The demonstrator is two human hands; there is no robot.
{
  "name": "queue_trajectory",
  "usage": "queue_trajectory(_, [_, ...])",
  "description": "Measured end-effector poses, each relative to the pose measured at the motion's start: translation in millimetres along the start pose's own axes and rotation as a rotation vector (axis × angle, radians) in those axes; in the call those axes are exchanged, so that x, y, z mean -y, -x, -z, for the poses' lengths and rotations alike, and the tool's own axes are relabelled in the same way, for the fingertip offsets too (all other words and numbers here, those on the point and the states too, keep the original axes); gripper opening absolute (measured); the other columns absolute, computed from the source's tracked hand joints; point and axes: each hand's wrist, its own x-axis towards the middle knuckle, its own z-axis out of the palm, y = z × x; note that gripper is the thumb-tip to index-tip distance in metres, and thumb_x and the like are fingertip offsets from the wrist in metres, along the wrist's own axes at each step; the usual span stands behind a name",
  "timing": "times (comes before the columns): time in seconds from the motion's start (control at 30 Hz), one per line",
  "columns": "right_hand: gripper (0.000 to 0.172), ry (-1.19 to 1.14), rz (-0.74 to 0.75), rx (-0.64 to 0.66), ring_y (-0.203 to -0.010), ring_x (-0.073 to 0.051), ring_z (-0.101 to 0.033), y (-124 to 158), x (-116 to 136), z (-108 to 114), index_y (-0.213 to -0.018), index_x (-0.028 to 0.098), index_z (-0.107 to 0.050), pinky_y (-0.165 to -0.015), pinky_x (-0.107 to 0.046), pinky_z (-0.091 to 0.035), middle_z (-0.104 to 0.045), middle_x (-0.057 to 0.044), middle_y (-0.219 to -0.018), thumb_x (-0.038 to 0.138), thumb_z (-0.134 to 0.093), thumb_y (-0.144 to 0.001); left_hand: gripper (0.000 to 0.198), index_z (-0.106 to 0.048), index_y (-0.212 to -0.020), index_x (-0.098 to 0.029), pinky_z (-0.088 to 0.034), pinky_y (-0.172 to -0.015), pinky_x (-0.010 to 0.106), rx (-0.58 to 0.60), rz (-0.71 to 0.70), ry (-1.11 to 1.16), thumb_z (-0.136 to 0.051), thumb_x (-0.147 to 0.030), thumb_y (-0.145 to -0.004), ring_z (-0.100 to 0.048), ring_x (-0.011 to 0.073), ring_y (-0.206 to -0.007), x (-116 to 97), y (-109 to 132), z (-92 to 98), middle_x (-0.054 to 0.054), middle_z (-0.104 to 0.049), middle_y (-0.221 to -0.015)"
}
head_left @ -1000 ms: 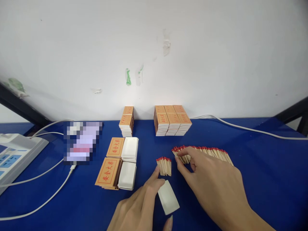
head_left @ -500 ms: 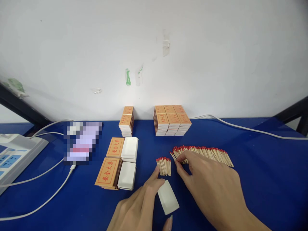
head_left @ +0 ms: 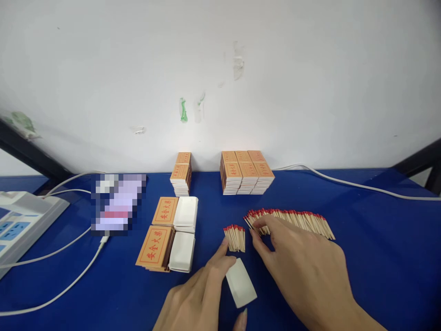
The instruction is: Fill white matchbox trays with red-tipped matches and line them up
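A small bundle of red-tipped matches (head_left: 235,240) lies on the blue tabletop, with an index fingertip of my left hand (head_left: 198,294) against its left edge. That hand is spread, and another of its fingers touches the top of a white inner matchbox tray (head_left: 241,283); its thumb sits below the tray. A longer row of matches (head_left: 303,221) stretches to the right. Over its left end is my right hand (head_left: 303,266), thumb and index finger pinched on the end matches. My right hand covers part of the row, so how many matches are between the fingertips cannot be seen.
Left of centre stand stacked orange matchbox sleeves (head_left: 154,247) and white trays (head_left: 182,250). Stacked matchboxes (head_left: 248,171) and a narrower matchbox stack (head_left: 181,172) stand by the wall. A blurred-out phone (head_left: 119,202), white cables and a power strip (head_left: 27,230) occupy the left.
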Motion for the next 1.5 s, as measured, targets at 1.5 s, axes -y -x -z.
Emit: queue_trajectory(1.5, [0.017, -0.172, -0.114, 0.172, -0.047, -0.019, -0.060, -6, 2, 14, -0.073, 0.031, -0.074, -0.049, -0.030, -0.026, -0.064, 0.005, -0.055, 0.034, -0.073, -0.089, 0.036, -0.064, -0.147, -0.023, -0.071, -0.088, 0.040, -0.080, -0.022, -0.055, -0.061, -0.039, -0.115, -0.081, 0.0200, -0.100, 9, 1, -13.5, 0.010, -0.079, -0.126])
